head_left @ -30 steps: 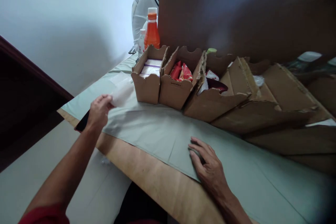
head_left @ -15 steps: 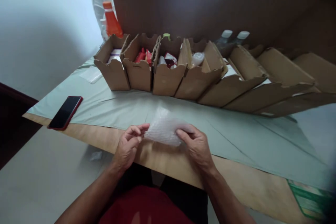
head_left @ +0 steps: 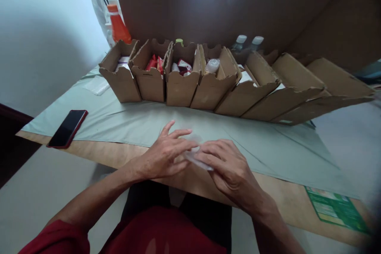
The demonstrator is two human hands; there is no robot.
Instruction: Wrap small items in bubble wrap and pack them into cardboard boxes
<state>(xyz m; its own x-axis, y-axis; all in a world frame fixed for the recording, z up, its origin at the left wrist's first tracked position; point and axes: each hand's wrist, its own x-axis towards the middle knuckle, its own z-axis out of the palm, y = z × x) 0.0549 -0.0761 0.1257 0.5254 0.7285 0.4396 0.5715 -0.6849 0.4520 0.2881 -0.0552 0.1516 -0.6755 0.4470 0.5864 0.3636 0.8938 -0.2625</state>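
Bubble wrap (head_left: 195,158): lying pinched between both hands, above the bench (head_left: 190,184) edge.
Left hand (head_left: 165,154): grip closing on the wrap.
Right hand (head_left: 230,168): grip pinching the wrap.

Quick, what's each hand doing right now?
Left hand: fingers closed on the bubble wrap.
Right hand: fingers closed on the same wrap, from the other side.

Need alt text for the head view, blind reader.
Both hands, left hand and right hand, pinch a small clear bubble-wrap pouch over a table edge. Behind stands a row of open cardboard boxes; a red phone lies left.
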